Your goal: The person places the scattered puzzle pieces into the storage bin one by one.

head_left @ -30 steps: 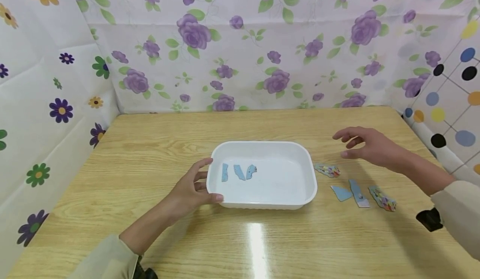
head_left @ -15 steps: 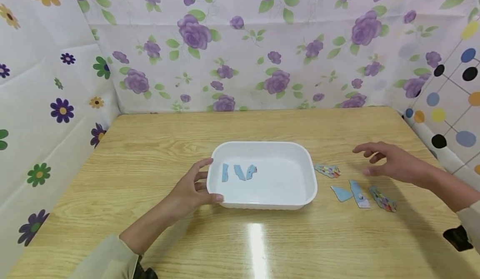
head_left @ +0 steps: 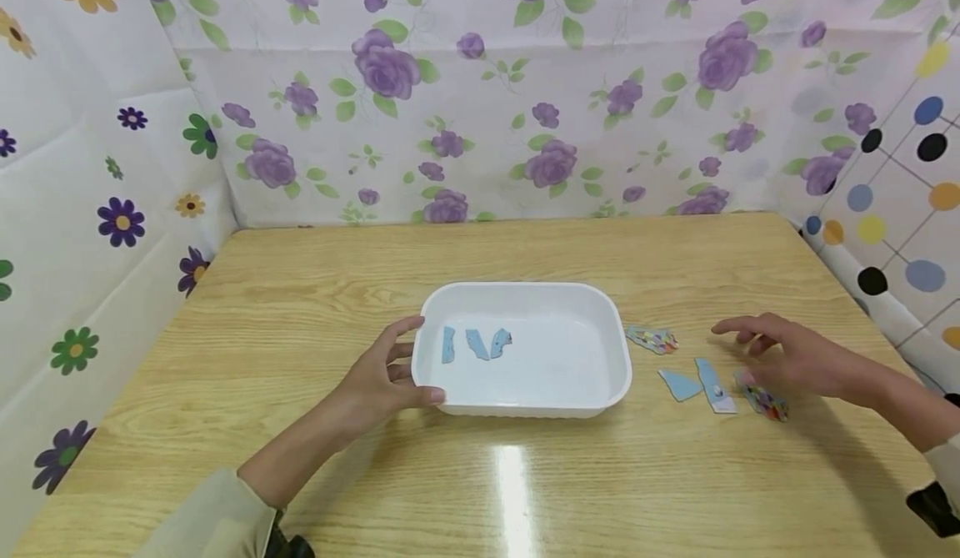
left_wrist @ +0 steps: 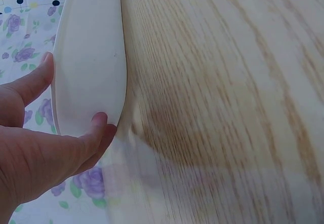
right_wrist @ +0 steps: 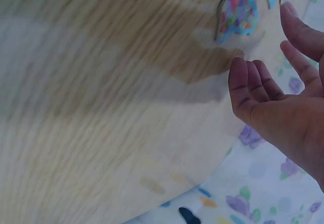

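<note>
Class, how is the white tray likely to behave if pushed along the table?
Wide and low, the white tray probably won't tip. Its thin rim suggests it may be light and slide readily. Its smooth-looking outer wall could feel slightly slippery.

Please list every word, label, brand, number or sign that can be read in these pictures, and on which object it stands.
None can be read.
White tray: no lettering shows; one tiny dark mark on its outside is too small to make out.
Pieces inside it and pieces beside it: colours and patterns only; any fine print would be too small.
Flowered cloth and dotted cloth: no writing visible.
</note>
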### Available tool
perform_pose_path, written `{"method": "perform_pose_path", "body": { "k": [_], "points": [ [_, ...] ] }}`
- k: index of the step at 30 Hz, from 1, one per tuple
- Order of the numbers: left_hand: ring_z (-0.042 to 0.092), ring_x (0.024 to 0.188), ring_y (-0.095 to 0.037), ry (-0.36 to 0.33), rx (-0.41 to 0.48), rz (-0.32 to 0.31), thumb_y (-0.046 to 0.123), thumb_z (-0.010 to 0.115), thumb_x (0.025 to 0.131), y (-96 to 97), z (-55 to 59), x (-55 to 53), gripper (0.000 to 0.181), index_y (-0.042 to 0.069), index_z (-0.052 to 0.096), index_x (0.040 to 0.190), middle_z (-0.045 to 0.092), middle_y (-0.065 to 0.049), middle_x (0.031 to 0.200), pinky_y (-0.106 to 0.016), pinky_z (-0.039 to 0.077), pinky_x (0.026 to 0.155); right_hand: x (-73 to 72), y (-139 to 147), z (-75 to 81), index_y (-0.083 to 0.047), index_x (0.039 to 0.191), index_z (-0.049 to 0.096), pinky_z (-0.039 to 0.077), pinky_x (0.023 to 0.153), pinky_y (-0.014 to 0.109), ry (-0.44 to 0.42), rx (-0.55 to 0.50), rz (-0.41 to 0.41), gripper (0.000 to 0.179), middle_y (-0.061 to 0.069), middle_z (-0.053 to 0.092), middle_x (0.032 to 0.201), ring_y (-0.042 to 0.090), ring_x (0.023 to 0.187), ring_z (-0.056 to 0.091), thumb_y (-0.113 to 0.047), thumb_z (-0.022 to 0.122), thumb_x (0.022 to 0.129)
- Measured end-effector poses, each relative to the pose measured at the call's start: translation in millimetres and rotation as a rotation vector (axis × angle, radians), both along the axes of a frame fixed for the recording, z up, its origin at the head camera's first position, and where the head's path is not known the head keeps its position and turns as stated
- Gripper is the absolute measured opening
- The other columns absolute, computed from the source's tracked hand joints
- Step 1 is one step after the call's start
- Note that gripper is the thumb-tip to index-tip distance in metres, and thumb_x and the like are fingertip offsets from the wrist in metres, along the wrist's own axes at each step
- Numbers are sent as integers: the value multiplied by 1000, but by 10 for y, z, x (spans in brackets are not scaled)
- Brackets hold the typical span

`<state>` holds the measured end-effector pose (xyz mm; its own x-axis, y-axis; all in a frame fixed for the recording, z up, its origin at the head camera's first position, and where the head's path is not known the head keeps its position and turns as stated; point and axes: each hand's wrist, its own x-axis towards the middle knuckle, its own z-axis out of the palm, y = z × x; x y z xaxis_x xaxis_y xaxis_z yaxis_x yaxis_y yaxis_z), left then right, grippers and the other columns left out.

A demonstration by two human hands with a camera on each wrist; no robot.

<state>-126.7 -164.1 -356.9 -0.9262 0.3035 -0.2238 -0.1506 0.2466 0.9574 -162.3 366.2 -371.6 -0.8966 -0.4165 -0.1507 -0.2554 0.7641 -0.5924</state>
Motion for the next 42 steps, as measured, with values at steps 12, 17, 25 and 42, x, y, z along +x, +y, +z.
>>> {"method": "perform_pose_path", "body": {
  "k": [12,17,25,42],
  "points": [
    [52,122,-37,-3,-16,-1,13,84,74,15,12,3,102,19,19,152,39,-21,144,-39,51,91,166,362,-170,-19,138,50,42,68,24,35,-5,81,75,13,40,120,6,96,36,-25,84,71],
    [52,121,-37,-4,-15,-1,13,84,74,3,-3,4,101,20,19,151,39,-21,144,-40,51,92,215,340,-277,-20,133,55,24,74,30,138,-27,103,73,9,40,120,6,99,29,-17,86,67],
    [52,121,-37,-2,-7,-6,14,84,74,3,-3,4,101,20,19,151,38,-21,144,-39,51,92,238,330,-347,-19,128,60,15,77,38,190,-84,104,64,8,40,119,3,100,26,-14,85,69],
    [53,120,-36,-4,-2,-11,14,84,74,4,-2,-4,102,19,19,152,37,-20,145,-39,51,91,296,336,-398,-18,129,59,13,77,26,273,-55,82,65,-2,39,120,-1,103,26,-14,85,69]
  ]
}}
